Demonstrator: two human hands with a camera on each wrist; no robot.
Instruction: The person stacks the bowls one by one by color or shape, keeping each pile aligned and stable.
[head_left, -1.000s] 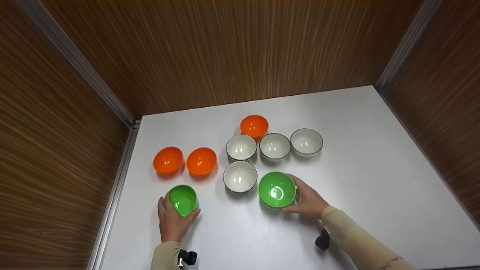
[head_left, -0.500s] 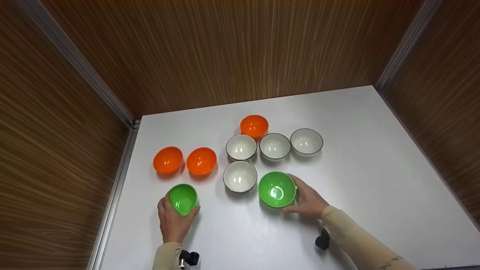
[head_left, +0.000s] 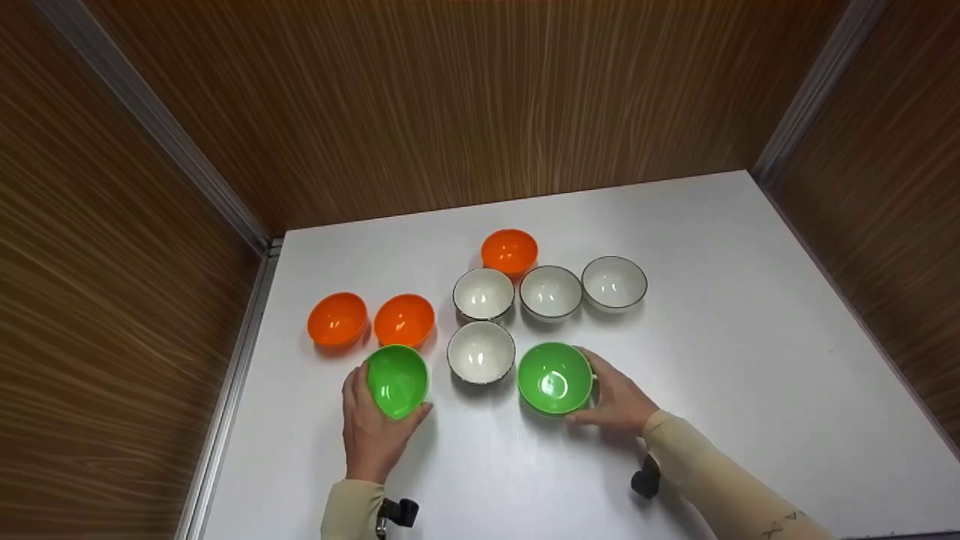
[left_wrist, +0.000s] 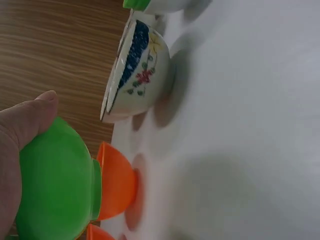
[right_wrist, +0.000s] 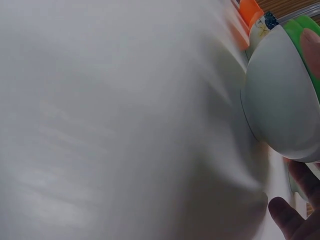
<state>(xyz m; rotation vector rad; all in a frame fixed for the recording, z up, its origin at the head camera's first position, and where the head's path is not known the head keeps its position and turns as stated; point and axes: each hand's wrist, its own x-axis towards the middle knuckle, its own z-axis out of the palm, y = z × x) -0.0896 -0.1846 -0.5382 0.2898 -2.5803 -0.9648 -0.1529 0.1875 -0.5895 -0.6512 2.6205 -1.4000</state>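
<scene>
My left hand [head_left: 375,435] grips a green bowl [head_left: 397,381] at its near side, thumb on the right and fingers on the left. In the left wrist view this green bowl [left_wrist: 57,180] is held off the table, beside an orange bowl [left_wrist: 116,182]. My right hand [head_left: 619,405] holds a second green bowl [head_left: 555,375] by its right side. The right wrist view shows that green bowl [right_wrist: 296,32] nested in a white bowl [right_wrist: 280,95], with my thumb on the green rim. Just left of this stack stands a white bowl [head_left: 481,354].
Two orange bowls [head_left: 337,321] stand at the left, beyond my left hand. Further back a white bowl [head_left: 484,295], two more white ones to its right and an orange bowl [head_left: 509,253] form a cluster. Wood-grain walls [head_left: 480,105] enclose the white table [head_left: 750,360].
My left hand has moved right and away from me with its green bowl, which now overlaps the near edge of the second orange bowl. My right hand has stayed in place.
</scene>
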